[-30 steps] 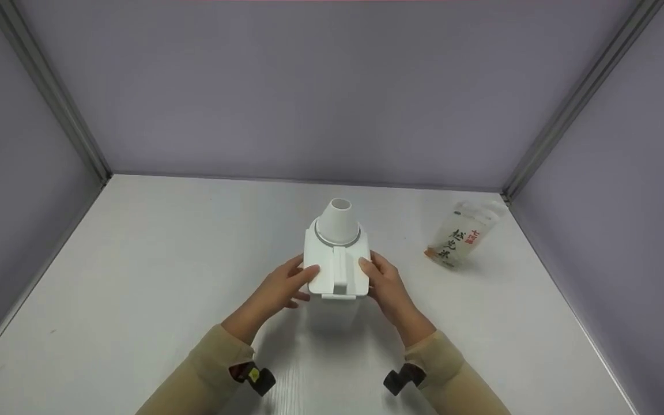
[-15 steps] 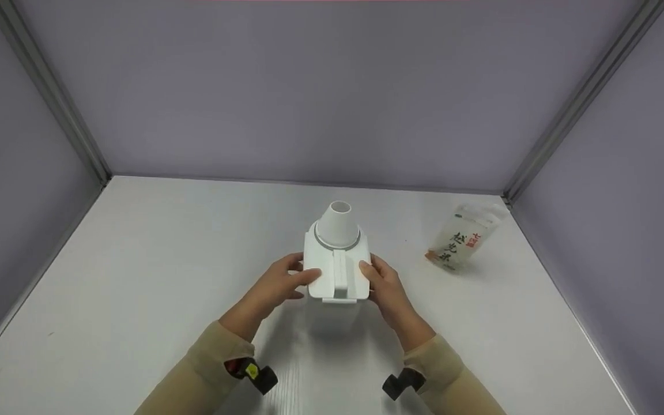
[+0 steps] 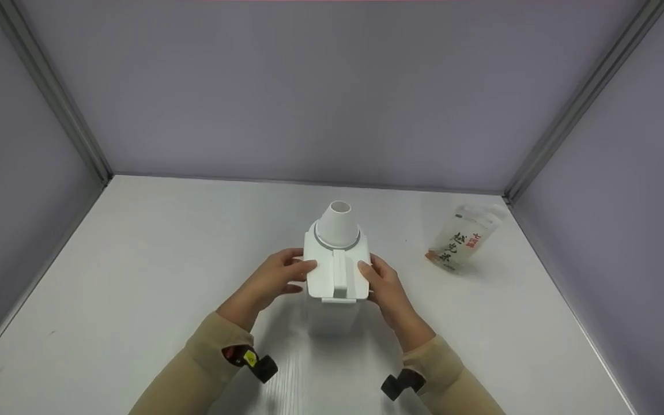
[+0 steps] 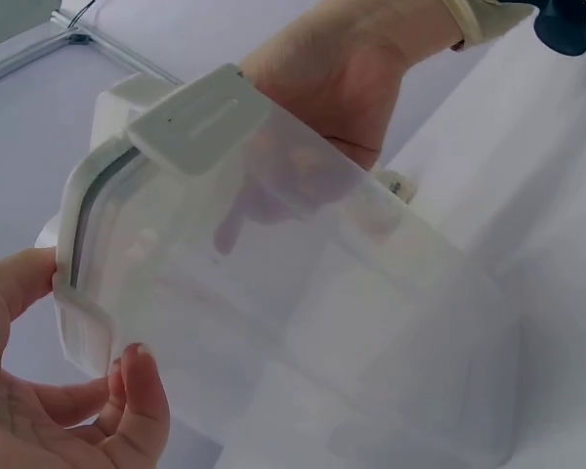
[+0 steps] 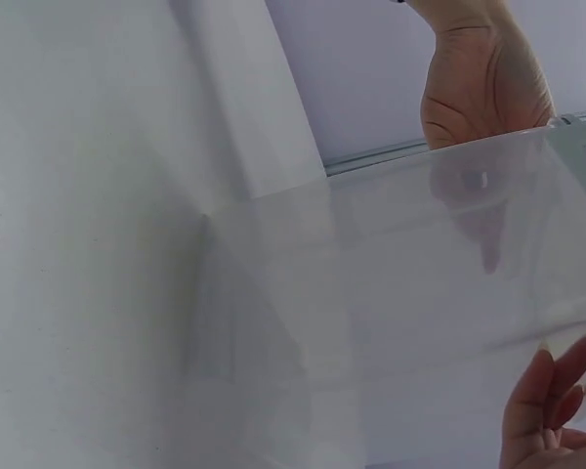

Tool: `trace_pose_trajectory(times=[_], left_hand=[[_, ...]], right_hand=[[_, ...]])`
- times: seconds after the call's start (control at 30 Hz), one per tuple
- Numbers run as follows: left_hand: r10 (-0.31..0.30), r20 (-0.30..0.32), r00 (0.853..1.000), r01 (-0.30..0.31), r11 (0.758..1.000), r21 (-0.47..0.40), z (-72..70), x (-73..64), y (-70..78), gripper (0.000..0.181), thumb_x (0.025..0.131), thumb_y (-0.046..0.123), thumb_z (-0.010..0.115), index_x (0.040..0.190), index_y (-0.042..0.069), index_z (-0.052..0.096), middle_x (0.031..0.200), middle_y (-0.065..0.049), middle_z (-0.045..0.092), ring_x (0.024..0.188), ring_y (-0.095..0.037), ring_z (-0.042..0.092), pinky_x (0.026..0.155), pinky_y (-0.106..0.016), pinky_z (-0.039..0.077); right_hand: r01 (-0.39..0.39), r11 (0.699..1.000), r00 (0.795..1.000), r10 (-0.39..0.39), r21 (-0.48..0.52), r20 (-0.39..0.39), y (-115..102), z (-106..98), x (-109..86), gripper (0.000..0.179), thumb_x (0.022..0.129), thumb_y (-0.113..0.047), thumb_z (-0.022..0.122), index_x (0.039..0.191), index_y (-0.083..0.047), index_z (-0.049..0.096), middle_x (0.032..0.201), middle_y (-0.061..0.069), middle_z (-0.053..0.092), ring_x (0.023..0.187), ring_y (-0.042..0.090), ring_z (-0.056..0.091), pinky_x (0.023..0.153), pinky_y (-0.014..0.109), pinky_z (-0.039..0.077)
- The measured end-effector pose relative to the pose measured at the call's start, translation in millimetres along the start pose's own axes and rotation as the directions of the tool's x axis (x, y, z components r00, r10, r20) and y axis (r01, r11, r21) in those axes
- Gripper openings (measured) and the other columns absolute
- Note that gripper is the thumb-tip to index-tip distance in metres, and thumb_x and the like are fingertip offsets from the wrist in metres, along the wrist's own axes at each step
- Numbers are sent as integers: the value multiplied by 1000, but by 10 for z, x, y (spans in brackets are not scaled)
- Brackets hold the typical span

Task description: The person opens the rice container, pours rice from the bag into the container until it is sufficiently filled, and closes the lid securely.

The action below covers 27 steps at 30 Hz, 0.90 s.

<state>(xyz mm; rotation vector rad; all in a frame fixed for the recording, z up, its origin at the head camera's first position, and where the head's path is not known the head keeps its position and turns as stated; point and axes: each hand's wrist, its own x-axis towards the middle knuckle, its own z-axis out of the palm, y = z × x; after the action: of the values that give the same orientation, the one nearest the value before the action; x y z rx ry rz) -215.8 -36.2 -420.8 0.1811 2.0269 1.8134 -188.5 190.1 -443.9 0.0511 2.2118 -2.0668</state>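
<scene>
A clear plastic storage container (image 4: 371, 322) with a white lid (image 3: 320, 271) stands upright on the table in the head view. A white cone-shaped spout (image 3: 338, 227) rises from the lid's far part, and a raised bar runs along its near part. My left hand (image 3: 268, 279) holds the lid's left side, thumb on its edge and fingers curled by the side clip (image 4: 86, 332). My right hand (image 3: 388, 288) grips the opposite side, thumb on top of the lid. Through the clear wall, the right wrist view shows nothing inside the lower body.
A clear bag of rice (image 3: 456, 239) with black and red lettering lies at the back right of the white table (image 3: 136, 276). Grey wall panels (image 3: 309, 92) enclose the table at the back and both sides.
My left thumb has slid from the lid's top back to its left edge, and the left hand has shifted slightly up and left. The container and right hand stay nearly still.
</scene>
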Motion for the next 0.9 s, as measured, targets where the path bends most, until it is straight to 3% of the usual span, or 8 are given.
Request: trace_pose_trajectory(times=[0.13, 0.4, 0.6, 0.77, 0.9], left_hand=[[11, 3, 1000, -11, 1000, -18, -14, 28, -7, 72, 86, 36, 66, 138, -3, 36, 115, -17, 55, 99, -25, 60, 84, -40, 50], [-46, -9, 999, 45, 996, -76, 1, 48, -26, 70, 85, 33, 68, 138, 1, 35, 112, -15, 56, 99, -25, 59, 87, -42, 47], [-59, 11, 998, 60, 995, -77, 22, 65, -39, 73, 83, 36, 70, 138, 3, 34, 114, -15, 56, 100, -25, 59, 89, -44, 45], [-64, 3, 998, 64, 995, -77, 10, 74, -54, 73, 83, 37, 70, 137, 4, 35, 113, -13, 57, 96, -23, 58, 81, -36, 47], [-56, 3, 998, 56, 992, -113, -5, 79, -52, 69, 83, 31, 70, 136, 2, 35, 105, -12, 57, 82, -18, 54, 68, -27, 44]], right_hand=[[14, 1000, 1000, -14, -6, -27, 18, 9, 8, 60, 96, -35, 50, 142, -1, 32, 121, 18, 54, 95, 21, 60, 77, 35, 52], [28, 1000, 999, -28, -12, -28, -46, 30, -54, 60, 98, -33, 48, 142, 3, 30, 128, 21, 50, 101, 23, 58, 80, 37, 51], [24, 999, 999, -25, -22, -47, 45, -6, -41, 60, 97, -35, 48, 143, 0, 30, 131, 20, 49, 105, 24, 57, 82, 37, 51], [28, 999, 999, -29, -16, -28, -45, 18, -80, 57, 99, -29, 46, 142, 4, 29, 131, 23, 47, 106, 26, 56, 83, 38, 50], [30, 999, 1000, -30, -17, -4, -190, 59, -146, 55, 99, -25, 44, 142, 7, 28, 128, 24, 49, 103, 26, 58, 82, 37, 51]])
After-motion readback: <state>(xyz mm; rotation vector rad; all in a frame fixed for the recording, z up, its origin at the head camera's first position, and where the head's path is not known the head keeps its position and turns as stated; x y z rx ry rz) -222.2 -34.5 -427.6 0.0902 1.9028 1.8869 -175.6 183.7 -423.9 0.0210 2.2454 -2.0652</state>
